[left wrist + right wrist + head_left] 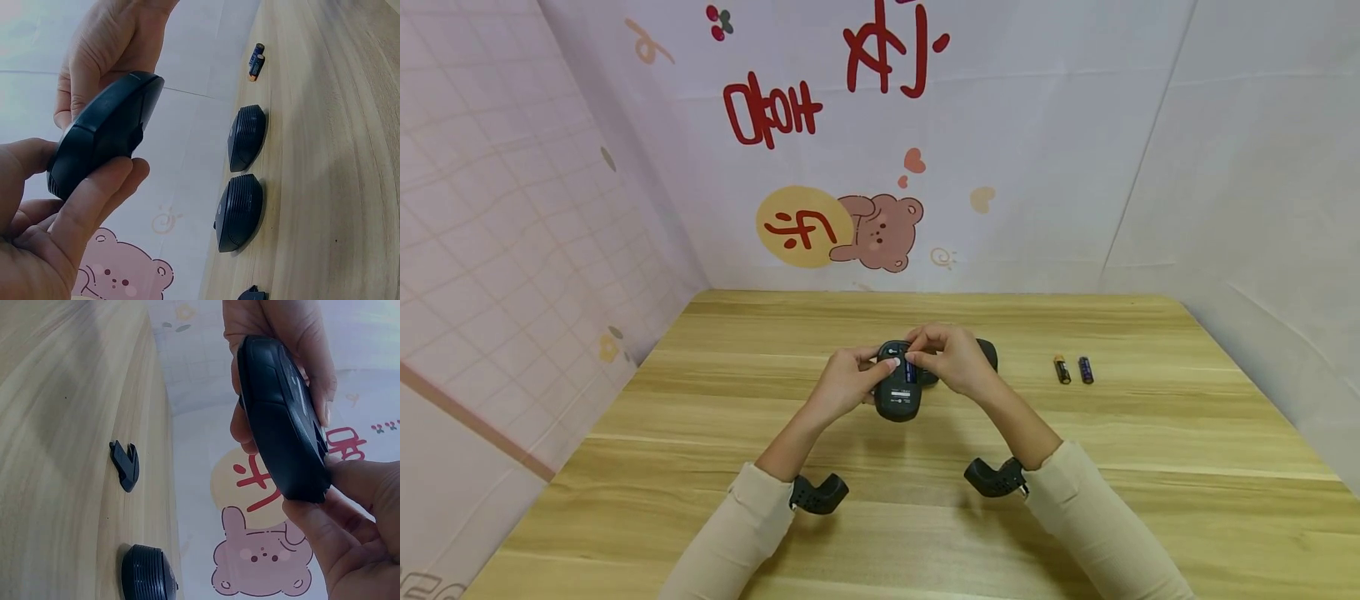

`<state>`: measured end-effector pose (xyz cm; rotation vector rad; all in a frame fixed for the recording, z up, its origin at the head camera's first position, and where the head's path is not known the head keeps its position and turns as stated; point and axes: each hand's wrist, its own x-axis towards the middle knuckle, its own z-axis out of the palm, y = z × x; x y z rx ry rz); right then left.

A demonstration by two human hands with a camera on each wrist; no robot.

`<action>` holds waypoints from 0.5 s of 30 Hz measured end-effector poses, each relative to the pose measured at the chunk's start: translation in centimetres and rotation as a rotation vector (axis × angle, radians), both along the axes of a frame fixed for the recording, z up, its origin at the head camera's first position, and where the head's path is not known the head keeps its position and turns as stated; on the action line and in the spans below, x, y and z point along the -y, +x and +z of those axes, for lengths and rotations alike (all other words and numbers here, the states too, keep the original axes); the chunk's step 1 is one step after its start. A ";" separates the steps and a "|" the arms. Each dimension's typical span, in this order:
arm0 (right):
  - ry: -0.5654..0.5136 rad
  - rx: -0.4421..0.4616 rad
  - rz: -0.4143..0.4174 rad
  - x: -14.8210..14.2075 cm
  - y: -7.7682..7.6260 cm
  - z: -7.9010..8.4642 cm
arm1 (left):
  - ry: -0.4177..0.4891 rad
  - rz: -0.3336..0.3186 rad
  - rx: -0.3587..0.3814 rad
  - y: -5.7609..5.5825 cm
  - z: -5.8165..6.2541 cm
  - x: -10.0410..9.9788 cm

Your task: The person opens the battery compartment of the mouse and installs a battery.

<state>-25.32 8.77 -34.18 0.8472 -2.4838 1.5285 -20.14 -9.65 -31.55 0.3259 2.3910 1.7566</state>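
Note:
A black computer mouse is held above the table with its underside and open battery slot toward the head camera. My left hand grips it from the left, thumb on the underside and fingers beneath. In the slot lies a dark blue battery. The right hand pinches the mouse's far end, its thumb at the upper end of the battery and its fingers over the edge. The right wrist view shows that thumb on the underside of the mouse; the battery is hidden there.
Two more black mice, one nearer and one farther, sit on the wooden table. A loose black battery cover lies there too. Toward the right are an orange-and-black battery and a dark blue one. A printed cloth backs the table.

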 end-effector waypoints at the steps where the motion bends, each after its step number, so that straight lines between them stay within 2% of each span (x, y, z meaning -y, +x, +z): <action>1: 0.003 -0.002 -0.003 0.0 0.0 0.0 | 0.002 -0.004 -0.002 0.0 0.0 0.0; 15: 0.058 -0.029 -0.060 0.3 0.2 0.1 | 0.013 -0.028 -0.022 -0.1 -0.1 0.0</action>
